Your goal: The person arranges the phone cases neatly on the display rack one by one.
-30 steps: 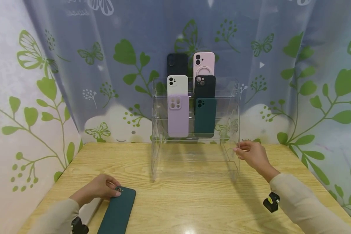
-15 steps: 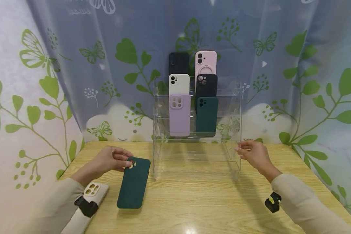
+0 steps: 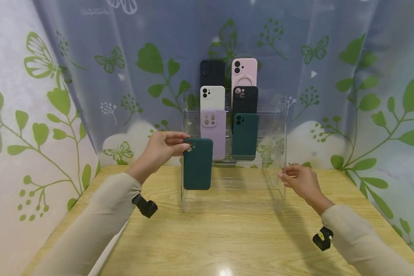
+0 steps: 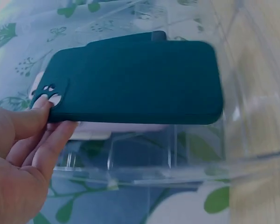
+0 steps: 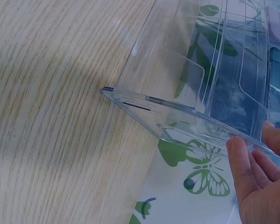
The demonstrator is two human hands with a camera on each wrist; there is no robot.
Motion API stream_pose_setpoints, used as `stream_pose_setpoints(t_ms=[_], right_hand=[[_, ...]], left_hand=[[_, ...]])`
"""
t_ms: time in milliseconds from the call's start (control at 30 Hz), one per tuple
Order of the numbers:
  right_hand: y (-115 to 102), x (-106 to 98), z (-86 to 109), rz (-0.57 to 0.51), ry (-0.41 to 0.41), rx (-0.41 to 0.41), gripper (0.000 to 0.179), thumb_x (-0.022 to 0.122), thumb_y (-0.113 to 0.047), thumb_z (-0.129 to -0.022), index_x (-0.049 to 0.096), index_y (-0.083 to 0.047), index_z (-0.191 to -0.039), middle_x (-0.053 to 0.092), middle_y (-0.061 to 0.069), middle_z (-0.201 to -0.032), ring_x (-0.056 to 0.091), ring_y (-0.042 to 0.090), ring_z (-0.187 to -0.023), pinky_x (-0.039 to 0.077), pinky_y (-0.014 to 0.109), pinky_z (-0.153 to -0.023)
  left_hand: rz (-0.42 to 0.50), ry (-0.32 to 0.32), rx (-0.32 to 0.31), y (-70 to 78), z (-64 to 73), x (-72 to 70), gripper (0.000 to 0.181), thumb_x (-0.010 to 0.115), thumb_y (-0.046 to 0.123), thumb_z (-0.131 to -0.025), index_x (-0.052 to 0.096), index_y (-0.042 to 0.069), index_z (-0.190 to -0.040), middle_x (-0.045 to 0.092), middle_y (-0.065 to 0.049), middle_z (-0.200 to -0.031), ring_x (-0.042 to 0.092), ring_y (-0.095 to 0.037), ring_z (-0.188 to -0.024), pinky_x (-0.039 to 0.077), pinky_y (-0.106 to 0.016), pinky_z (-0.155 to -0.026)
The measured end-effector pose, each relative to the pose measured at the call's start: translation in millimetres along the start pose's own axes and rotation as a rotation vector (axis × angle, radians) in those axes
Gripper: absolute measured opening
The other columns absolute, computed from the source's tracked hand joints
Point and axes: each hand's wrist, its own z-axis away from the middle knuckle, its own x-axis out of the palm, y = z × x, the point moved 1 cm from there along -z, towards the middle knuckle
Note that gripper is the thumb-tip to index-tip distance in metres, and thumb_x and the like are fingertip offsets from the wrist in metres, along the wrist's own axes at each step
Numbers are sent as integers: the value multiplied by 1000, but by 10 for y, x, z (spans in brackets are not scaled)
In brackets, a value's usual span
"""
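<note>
In the head view my left hand [image 3: 160, 151] pinches a dark green phone case [image 3: 198, 168] by its camera-hole corner. The case hangs upright in front of the left side of a clear tiered stand [image 5: 158, 112], overlapping a lilac phone case [image 3: 219, 134]. Across the left wrist view the green case [image 4: 135, 84] lies broadside, thumb at the camera holes. My right hand [image 3: 300, 182] grips the stand's right side panel between thumb and fingers, as the right wrist view also shows. A second dark green phone case [image 3: 245, 138] stands beside the lilac one.
Higher on the stand are a white case [image 3: 212, 96], two black cases [image 3: 212, 73], and a pink case [image 3: 244, 69] with a ring. A pale case [image 3: 107, 251] lies on the wooden table [image 3: 193, 245], mostly hidden by my left sleeve. Patterned curtain hangs behind.
My left hand has lifted the dark green phone case off the table and carried it up and right to the stand's front. My right hand has stayed at the stand's side.
</note>
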Motion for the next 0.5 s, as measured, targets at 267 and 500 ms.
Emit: stream_pose_setpoints(t_ms=[267,500], right_hand=[[5,-7,-2,-3,-5,1,39,63,-19,-95,59,8,-122,62,30,-115,67,35,-95,59,25,-69],[10,-4,1,-5,-6,6,38,63,-19,-95,59,8,-122,62,30,-115,67,36,-95,59,26,-69]], left_hand=[[-9,82,123,45,-285,280,30,70,7,-87,69,6,-117,69,-13,-113,69,-19,-95,59,-36,-79],[-56,129,159,-135,-411,471,27,70,9,-87,71,6,-114,70,-13,-111,69,-22,-97,59,-35,-79]])
